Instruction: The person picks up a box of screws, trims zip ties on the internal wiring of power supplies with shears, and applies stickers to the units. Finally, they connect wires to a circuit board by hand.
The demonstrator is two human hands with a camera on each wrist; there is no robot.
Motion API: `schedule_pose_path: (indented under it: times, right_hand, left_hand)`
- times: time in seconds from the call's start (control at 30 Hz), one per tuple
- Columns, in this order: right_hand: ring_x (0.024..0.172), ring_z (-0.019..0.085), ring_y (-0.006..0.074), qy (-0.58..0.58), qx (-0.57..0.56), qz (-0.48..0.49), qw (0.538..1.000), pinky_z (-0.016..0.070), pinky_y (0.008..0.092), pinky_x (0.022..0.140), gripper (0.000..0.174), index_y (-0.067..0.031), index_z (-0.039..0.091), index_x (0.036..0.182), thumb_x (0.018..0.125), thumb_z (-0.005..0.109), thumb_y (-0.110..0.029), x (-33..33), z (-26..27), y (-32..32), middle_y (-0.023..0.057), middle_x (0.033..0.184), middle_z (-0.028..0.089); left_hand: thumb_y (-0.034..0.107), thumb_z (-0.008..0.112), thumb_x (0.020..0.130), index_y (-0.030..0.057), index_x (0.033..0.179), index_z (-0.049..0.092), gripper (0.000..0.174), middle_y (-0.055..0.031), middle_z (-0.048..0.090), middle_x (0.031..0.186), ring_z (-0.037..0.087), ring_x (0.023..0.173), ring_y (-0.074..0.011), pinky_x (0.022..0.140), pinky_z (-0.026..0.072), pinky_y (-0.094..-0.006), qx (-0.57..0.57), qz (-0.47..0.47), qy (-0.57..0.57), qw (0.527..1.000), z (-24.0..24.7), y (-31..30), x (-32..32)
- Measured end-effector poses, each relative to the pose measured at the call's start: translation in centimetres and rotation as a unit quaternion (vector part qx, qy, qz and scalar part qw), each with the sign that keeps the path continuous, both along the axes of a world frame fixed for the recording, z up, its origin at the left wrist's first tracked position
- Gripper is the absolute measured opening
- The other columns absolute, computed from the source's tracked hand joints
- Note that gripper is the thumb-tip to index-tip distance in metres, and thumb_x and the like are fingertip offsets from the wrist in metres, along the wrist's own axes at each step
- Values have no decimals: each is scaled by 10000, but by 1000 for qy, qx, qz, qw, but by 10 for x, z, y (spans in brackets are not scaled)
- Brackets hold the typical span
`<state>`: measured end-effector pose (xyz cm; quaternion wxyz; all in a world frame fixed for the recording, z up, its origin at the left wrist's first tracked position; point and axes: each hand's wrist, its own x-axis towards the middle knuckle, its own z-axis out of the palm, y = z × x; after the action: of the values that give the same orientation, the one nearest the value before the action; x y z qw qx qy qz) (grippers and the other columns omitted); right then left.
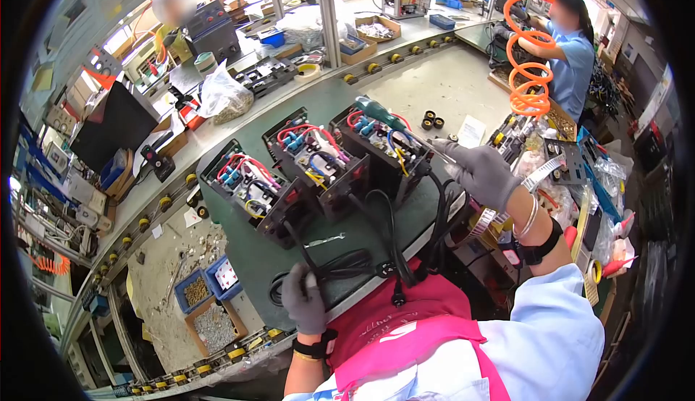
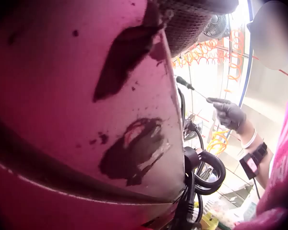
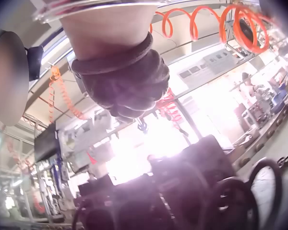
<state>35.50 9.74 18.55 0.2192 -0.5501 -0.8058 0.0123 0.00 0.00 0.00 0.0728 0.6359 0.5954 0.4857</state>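
In the head view, three black units with colored wires, a left one (image 1: 250, 184), a middle one (image 1: 318, 158) and a right one (image 1: 384, 140), sit side by side on a green board (image 1: 253, 271). My gloved right hand (image 1: 486, 175) pinches the shaft end of a screwdriver, its green handle (image 1: 380, 114) pointing away over the right unit. The left wrist view also shows this right hand (image 2: 229, 115) and the dark handle (image 2: 183, 82). My gloved left hand (image 1: 304, 301) is at the board's near edge beside a coiled black cable (image 1: 347, 265), fingers loosely bent. A small wrench (image 1: 324, 241) lies between units and cable.
Blue bins (image 1: 223, 278) and a cardboard box of small parts (image 1: 215, 326) stand left of the board. Black cables (image 1: 438, 234) hang over its right edge. An orange coiled hose (image 1: 528, 100) hangs at the right, near another person in blue (image 1: 572, 75). Rollers border the bench.
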Motion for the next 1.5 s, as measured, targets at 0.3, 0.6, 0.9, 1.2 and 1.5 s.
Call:
schedule_pose_path:
  times: [0.3,0.6,0.9,1.2,1.5]
  right_hand:
    - [685,639,371,61,-57,2,996,507,455,623,425,-163,531,1346,930,526,-246,6,-1,6,213,755,623]
    - [579,618,329,49,84,23,995,488,448,539,416,-158,554,1323,910,539,-205,2,-15,4,160,665,613]
    - [570,610,215,278,115,-59,952,472,354,541,417,-67,523,1347,945,567,-169,59,-14,-40,136,754,680]
    - [840,612,211,199,302,-501,786,500,343,739,417,-63,507,1364,956,487,-147,357,-122,-156,121,1051,666]
    - [1208,534,351,-150,-113,-666,722,445,438,1000,628,-111,535,1336,789,676,-387,506,-182,-185,206,1339,541]
  left_hand:
    - [46,625,808,32,1200,577,395,-167,625,1093,616,928,-331,796,507,-412,5,-77,262,962,72,24,53]
    - [167,565,844,79,983,647,184,-85,643,926,637,895,-256,692,503,-378,-258,-25,522,813,51,86,71]
    - [166,559,854,130,924,701,162,-94,682,953,676,881,-272,688,530,-395,-275,-93,560,776,47,108,62]
    - [153,608,800,122,857,705,116,-92,704,811,695,791,-282,664,521,-406,-274,-157,594,740,51,120,61]
    - [69,661,763,46,872,571,143,-95,635,856,649,689,-208,610,502,-330,-59,-181,313,930,137,49,50]
